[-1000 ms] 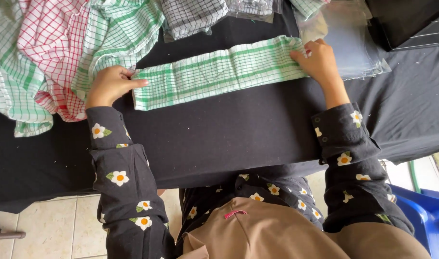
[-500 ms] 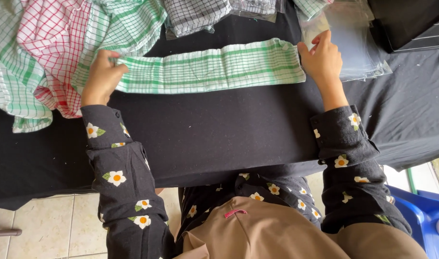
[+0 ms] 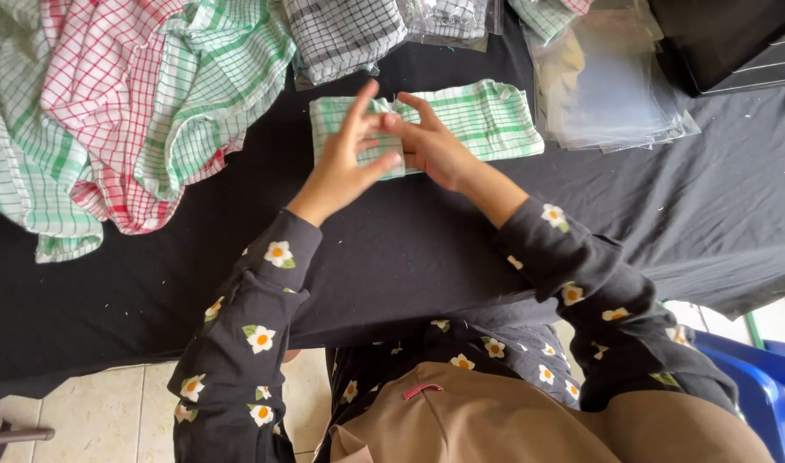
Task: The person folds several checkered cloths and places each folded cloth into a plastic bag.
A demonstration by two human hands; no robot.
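Table (image 3: 195, 283): covered in black fabric, which gives a flat, dark bed for the work; the landmark for every entry below.
Cloth heap (image 3: 126, 111): loose checked cloths, green and red on white, dumped at the table's far left corner, away from the hands.
Bags (image 3: 607, 94): stack of clear plastic sleeves at the table's far right, just beside the folded cloth, within easy reach.
Packed cloths (image 3: 350, 30): grey-checked pieces at the table's far edge, some seemingly already in clear wrap.
Cloth (image 3: 487, 120): green-checked, folded into a short band, flat on the table's middle toward the far edge, squared up in front of the person.
Left hand (image 3: 345, 163): over the cloth's left half, fingers straight and spread, gripping nothing; palm turned inward as if pressing or smoothing a fold.
Right hand (image 3: 431, 146): on the cloth's middle, fingers loosely extended, tips meeting the left hand's; whether it pinches a fold cannot be told.
Sleeves: dark, flower-printed, reaching in from the table's near edge.
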